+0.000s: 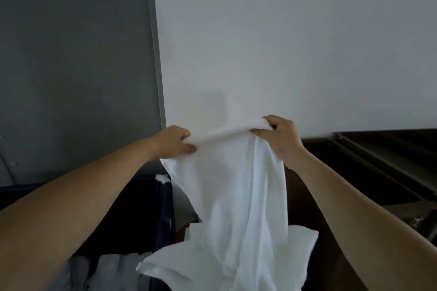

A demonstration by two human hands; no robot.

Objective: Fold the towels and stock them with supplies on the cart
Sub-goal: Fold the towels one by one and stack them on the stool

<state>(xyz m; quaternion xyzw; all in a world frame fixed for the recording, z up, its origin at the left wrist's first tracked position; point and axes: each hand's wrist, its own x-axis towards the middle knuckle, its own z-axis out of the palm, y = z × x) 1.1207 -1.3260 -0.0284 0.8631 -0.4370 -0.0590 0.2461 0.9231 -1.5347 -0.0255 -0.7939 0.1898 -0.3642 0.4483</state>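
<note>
A white towel (pixel 231 191) hangs in front of me, held up by its bunched top edge. My left hand (pixel 176 143) grips the left end of that edge and my right hand (pixel 280 136) grips the right end, fingers curled round the cloth. The towel's lower part drapes down onto a dark brown surface (pixel 328 264), where its bottom spreads out in folds.
A dark blue fabric bin (pixel 142 208) with more white and grey linen (pixel 106 269) stands at the lower left. A dark shelf with metal rails (pixel 378 156) is at the right. A white wall (pixel 283 42) and a grey panel (pixel 71 66) rise close behind.
</note>
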